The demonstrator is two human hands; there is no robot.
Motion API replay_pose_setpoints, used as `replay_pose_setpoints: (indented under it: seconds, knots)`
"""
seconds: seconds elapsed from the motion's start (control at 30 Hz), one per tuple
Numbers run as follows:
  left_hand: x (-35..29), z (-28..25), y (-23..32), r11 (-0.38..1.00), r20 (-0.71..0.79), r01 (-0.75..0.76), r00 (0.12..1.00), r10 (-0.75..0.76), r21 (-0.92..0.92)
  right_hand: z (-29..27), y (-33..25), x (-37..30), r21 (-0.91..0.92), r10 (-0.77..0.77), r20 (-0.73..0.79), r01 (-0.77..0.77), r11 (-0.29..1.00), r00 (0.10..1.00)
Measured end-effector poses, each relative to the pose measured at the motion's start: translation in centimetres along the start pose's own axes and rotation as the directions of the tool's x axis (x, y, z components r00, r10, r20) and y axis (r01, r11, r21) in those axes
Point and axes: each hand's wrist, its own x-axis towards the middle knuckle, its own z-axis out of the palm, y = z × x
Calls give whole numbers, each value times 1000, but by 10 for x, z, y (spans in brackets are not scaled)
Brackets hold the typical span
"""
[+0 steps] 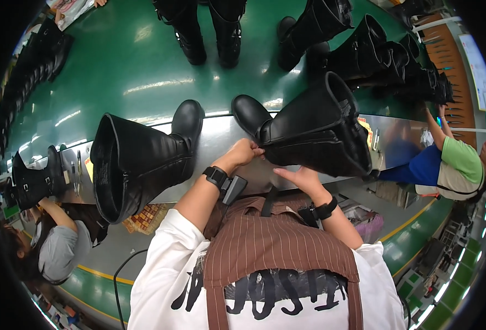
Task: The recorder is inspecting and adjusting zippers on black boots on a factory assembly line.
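A tall black boot (309, 126) stands tilted on the metal bench edge in front of me, its shaft leaning to the right and its toe pointing away. My left hand (246, 152) is closed in a pinch at the ankle of this boot, near the lower end of the side seam. What sits between those fingertips is too small to make out. Just below the shaft, my right hand (302, 179) has its thumb stretched out toward the left hand; its other fingers are partly hidden. A matching black boot (149, 159) leans left beside my left forearm.
A green work surface (116, 77) lies beyond the metal bench strip (215, 132). More black boots (358, 55) crowd the far right, and another row (34, 71) lines the left. One person (446, 159) works at right, another (67, 247) at left.
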Motion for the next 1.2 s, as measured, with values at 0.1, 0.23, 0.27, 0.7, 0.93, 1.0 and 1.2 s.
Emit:
replay_pose_setpoints:
  seconds: [0.1, 0.23, 0.27, 0.7, 0.93, 1.0, 1.2]
  knots:
    - [-6, -4, 7, 999, 85, -7, 996, 10, -32, 7, 16, 2, 281, 25, 80, -47, 958, 996]
    - [-17, -10, 16, 999, 108, 30, 994, -26, -28, 27, 41, 7, 37, 37, 68, -39, 999, 997]
    - [-21, -12, 20, 999, 113, 43, 993, -39, -34, 30, 49, 9, -86, 27, 66, -21, 996, 997]
    - [-157, -48, 181, 862, 242, 10, 961, 131, -507, 37, 70, 20, -41, -198, -45, 197, 980, 979]
    - [-196, -44, 215, 818, 214, -77, 947, 239, -570, 43, 83, 19, 39, -223, -101, 228, 973, 970]
    - [-196, -46, 201, 841, 106, -229, 942, 319, -490, 40, 87, 24, 66, -243, -38, 245, 967, 969]
    - [-213, -68, 71, 929, 71, 159, 979, -193, 335, 9, 79, 32, 13, -136, 257, 137, 990, 957]
